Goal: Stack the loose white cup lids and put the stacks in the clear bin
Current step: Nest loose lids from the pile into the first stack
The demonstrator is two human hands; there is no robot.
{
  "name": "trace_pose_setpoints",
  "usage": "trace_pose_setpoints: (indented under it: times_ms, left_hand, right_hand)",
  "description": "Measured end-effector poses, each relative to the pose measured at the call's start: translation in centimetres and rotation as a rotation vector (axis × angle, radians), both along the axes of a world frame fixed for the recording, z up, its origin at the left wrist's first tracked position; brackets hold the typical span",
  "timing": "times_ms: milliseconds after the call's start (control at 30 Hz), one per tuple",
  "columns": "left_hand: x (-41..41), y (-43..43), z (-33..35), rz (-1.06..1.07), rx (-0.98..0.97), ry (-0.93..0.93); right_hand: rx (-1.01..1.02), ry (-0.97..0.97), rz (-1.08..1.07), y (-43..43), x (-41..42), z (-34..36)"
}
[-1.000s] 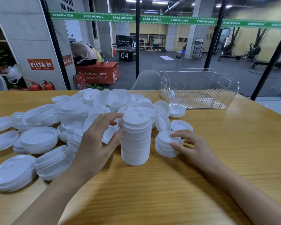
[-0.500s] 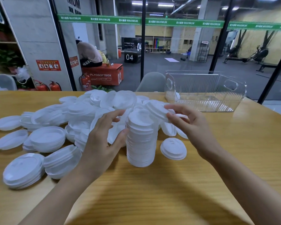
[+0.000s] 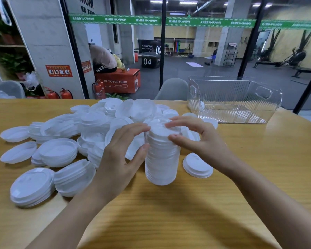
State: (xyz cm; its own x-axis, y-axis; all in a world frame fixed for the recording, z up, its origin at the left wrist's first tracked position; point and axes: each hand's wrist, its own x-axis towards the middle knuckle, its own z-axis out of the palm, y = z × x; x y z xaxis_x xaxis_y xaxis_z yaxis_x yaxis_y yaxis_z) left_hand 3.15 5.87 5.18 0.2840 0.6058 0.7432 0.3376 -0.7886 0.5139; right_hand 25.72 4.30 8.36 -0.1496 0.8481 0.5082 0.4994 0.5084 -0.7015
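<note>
A further batch has been seated by the right grip (image 3: pixel 201 141) on the tall stack of white plastic cup lids (image 3: pixel 162 159); its top is clasped for squaring, its side steadied within the curled left grip (image 3: pixel 122 153). The clear ribbed plastic bin (image 3: pixel 241 112) is kept beyond the right grip.

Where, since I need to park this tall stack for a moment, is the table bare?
Bare wood: the near strip in front of the tall stack, and the right side from the single lid to the clear bin. Crowded: loose lids fill the table left of and behind the stack.
</note>
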Motion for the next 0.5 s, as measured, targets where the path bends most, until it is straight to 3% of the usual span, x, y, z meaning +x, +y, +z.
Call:
trace_pose_setpoints:
  times_ms: [267, 500]
  left_hand:
    - [0.1, 0.0, -0.1, -0.008, -0.017, 0.025]
    - [0.0, 0.0, -0.1, -0.013, -0.026, 0.023]
  right_hand:
    - [0.007, -0.017, -0.024, -0.7, 0.8, 0.1]
    - [-0.043, -0.147, -0.23, -2.3, 6.0, -4.4]
